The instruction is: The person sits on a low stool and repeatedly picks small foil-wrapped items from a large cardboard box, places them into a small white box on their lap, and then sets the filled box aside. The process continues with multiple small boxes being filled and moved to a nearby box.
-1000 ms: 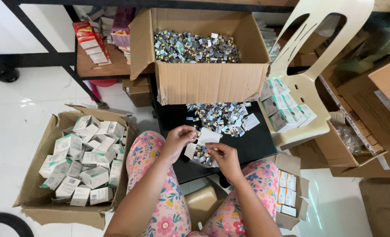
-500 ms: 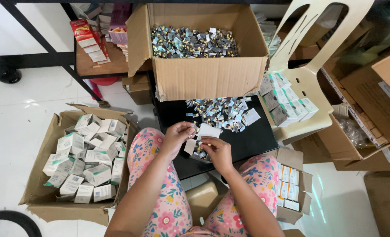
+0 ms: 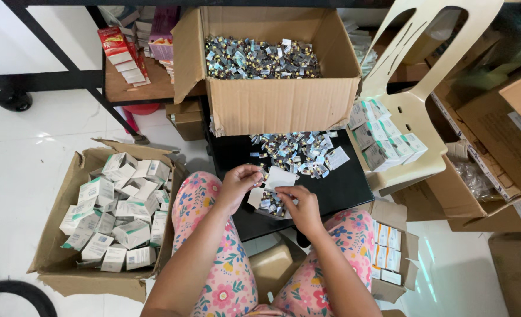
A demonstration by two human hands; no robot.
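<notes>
My left hand (image 3: 241, 181) and my right hand (image 3: 299, 206) meet over the near edge of a black tabletop (image 3: 342, 188), above my knees in pink floral trousers. Between them they hold a small white carton (image 3: 279, 177), its flap up, fingers of both hands pinched on it. Several small silver and gold foil packets (image 3: 270, 202) lie right under the carton. A larger heap of the same packets (image 3: 295, 152) sits further back on the black top.
A big open cardboard box (image 3: 284, 105) full of foil packets stands behind the table. At left a floor box (image 3: 58, 235) holds several finished white cartons. A beige plastic chair (image 3: 416, 117) at right carries stacked cartons; another small box of cartons (image 3: 389, 246) sits by my right knee.
The view has shifted slightly. Both hands have stayed on the white carton, working it at the same spot over the table's near edge.
</notes>
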